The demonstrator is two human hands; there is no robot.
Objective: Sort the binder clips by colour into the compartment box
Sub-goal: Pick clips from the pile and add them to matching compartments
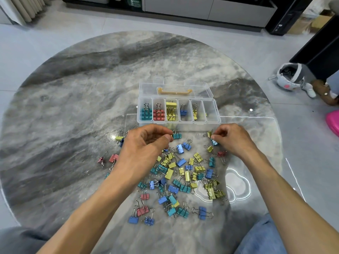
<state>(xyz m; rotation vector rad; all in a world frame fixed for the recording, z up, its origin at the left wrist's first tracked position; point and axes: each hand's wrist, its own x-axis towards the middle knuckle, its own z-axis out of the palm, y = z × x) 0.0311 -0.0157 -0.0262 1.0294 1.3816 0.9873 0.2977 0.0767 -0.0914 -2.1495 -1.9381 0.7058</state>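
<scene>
A clear compartment box (218,117) stands open at mid-table, its lid (146,88) lying back. From the left its compartments hold teal clips (145,113), red clips (158,114), yellow clips (171,110), a blue clip (183,112) and yellow clips (195,111); the rightmost holds nothing. A loose pile of binder clips (183,176) in mixed colours lies in front of the box. My left hand (146,143) is curled at the pile's far left, thumb and forefinger pinched on a mostly hidden yellow clip (171,138). My right hand (233,138) pinches a teal clip (214,142) at the pile's far right.
The round grey marble table (73,88) fills the view. Stray red clips (113,158) lie left of my left arm. On the floor to the right are a white helmet (289,76), a pink object (333,121) and a person's foot. Cabinets line the back.
</scene>
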